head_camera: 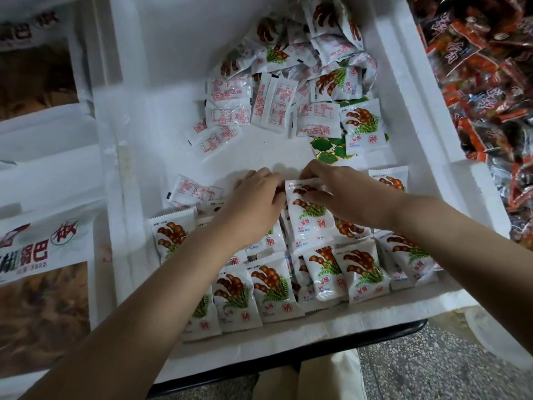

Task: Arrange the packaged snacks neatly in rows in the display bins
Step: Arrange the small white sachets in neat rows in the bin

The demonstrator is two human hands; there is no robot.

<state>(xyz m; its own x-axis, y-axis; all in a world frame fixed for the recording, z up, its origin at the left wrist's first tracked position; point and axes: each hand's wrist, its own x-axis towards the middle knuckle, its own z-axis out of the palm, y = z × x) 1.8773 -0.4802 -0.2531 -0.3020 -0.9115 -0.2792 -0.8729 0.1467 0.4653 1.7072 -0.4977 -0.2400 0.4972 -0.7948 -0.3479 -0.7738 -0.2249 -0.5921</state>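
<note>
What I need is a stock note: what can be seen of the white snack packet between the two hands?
The white glossy plastic snack packet has a crimped zigzag far edge and printed brown pods, green fern leaves and a red round seal. It lies face up, tilted, atop other such packets in the white foam bin. The right hand pinches its far edge; the left hand touches its left side.

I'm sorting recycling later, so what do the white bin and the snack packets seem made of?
White bin: probably expanded foam, matte, with thick, soft-edged walls. Snack packets: thin glossy plastic film, judging by glare, wrinkles and serrated crimped ends.
</note>
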